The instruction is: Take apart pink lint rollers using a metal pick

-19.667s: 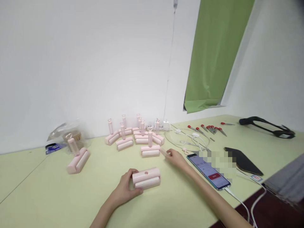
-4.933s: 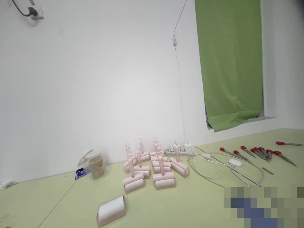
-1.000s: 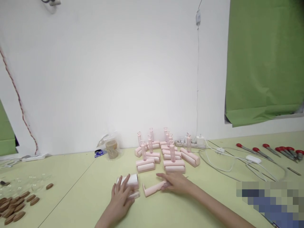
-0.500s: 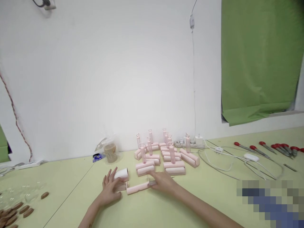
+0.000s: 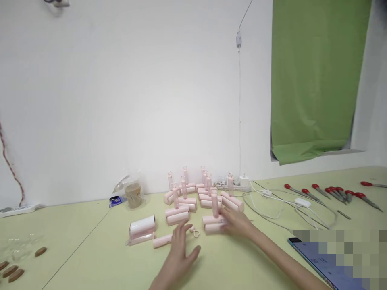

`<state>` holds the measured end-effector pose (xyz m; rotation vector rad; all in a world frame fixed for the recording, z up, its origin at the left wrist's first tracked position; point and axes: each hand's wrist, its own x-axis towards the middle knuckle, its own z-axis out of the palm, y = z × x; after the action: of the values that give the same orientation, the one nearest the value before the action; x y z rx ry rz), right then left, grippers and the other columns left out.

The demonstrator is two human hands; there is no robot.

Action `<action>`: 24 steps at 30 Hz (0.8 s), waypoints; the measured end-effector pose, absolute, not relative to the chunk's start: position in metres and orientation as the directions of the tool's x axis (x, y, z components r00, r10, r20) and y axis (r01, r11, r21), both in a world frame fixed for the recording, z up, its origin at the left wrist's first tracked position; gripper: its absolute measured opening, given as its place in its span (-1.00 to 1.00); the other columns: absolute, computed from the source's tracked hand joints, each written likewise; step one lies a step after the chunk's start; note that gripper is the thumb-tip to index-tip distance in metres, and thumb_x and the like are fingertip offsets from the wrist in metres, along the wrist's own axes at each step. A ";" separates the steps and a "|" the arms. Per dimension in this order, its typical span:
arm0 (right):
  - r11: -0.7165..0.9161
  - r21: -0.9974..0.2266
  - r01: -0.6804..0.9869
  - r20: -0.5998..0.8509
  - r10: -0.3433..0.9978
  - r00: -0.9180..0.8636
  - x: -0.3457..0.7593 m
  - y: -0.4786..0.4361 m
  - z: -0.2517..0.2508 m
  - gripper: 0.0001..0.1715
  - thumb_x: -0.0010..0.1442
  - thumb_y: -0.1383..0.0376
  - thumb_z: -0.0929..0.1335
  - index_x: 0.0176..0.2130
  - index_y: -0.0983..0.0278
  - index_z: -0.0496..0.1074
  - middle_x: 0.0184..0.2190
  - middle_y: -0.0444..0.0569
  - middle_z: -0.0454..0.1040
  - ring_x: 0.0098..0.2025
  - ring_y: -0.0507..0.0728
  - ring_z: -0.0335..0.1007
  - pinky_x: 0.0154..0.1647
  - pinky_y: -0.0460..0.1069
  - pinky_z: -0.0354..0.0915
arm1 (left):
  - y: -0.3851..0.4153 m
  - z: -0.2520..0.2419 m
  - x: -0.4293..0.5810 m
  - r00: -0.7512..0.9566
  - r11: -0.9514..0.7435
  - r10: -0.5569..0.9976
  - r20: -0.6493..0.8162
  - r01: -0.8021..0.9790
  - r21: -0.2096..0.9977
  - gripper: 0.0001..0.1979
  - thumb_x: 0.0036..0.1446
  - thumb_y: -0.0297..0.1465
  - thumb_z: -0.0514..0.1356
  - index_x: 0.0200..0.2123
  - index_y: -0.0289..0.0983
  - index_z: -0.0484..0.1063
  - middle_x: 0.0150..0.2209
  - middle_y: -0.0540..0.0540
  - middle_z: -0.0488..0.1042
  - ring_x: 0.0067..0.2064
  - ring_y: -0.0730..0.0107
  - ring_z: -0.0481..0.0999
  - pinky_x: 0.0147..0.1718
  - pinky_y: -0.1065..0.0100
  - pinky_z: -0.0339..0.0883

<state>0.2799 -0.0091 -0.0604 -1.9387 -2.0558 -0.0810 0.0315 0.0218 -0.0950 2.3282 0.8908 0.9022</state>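
Spreading over the table (image 5: 105, 262) in the head view, the left hand (image 5: 179, 250) is holding its thumb and fingers well apart; whether it is touching the pink bar (image 5: 161, 241) cannot be told. Pink bar: is lying flat, its right part running behind that hand. Heart loop (image 5: 196, 233): is lying just right of the left fingertips. White roll (image 5: 146, 224): is resting on its side, left of the bar, its open end facing right. Clear piece (image 5: 140, 240): is lying along the roll's near side. Right hand (image 5: 236, 222): is reaching to the right end of the front roller (image 5: 212, 228) and covering it; whether the fingers are clamping anything cannot be told. Front roller: is standing with its handle (image 5: 215, 204) upright. Other rollers (image 5: 177, 216): are clustering behind, handles upright. Bagged tape (image 5: 133, 196): is sitting near the wall, left. Red-ended tools (image 5: 340, 195): are lying at far right, beyond white cables (image 5: 281, 196). Phone (image 5: 314, 262): is lying at near right, partly pixelated. Brown discs (image 5: 40, 251): are lying at far left.
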 end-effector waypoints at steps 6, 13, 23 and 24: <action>0.181 -0.226 0.957 0.275 0.954 -0.116 0.241 -0.065 -0.065 -0.47 -0.31 0.16 0.43 -0.26 0.19 0.32 -0.28 -0.14 0.37 -0.49 0.10 0.32 -0.58 -0.11 0.01 | 0.017 -0.147 0.055 0.593 -0.404 0.752 0.287 0.071 0.912 -0.19 -0.28 -0.22 0.27 0.01 -0.36 -0.04 -0.09 -0.25 0.21 -0.05 0.16 0.26 -0.02 0.22 0.07; 0.284 -0.635 0.719 0.518 0.846 0.123 0.221 -0.055 -0.026 -0.71 0.10 0.15 0.24 -0.43 0.29 0.40 -0.54 -0.10 0.42 -0.53 0.05 0.29 -0.56 -0.11 0.15 | 0.029 -0.140 0.032 0.622 -0.446 0.733 0.274 0.136 0.884 -0.39 -0.23 -0.35 0.22 -0.06 -0.34 0.10 -0.12 -0.23 0.30 -0.06 0.15 0.29 -0.03 0.22 0.09; 0.804 -0.075 0.590 0.624 0.499 -0.601 0.223 -0.109 -0.019 -0.57 0.09 0.33 0.27 -0.01 0.16 0.21 -0.30 -0.13 0.47 -0.40 0.00 0.40 -0.44 -0.17 0.25 | 0.003 -0.090 0.033 0.679 0.267 0.734 0.013 -0.306 0.914 -0.24 -0.19 0.18 -0.03 -0.12 -0.32 0.28 -0.23 -0.27 0.42 -0.17 0.01 0.38 -0.24 0.13 0.25; 0.775 -0.010 0.632 0.541 0.536 -0.648 0.225 -0.112 -0.026 -0.58 0.14 0.36 0.22 0.03 0.16 0.19 -0.28 -0.11 0.46 -0.43 0.00 0.39 -0.48 -0.16 0.24 | -0.007 -0.087 0.035 0.716 0.329 0.698 -0.004 -0.316 0.890 -0.29 -0.17 0.15 0.02 -0.12 -0.30 0.28 -0.27 -0.23 0.44 -0.23 0.09 0.42 -0.28 0.19 0.27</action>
<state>0.2249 -0.1123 -0.0257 -0.8725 -2.4375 -0.2431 0.0353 -0.0066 -0.0868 1.0386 0.4266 0.6903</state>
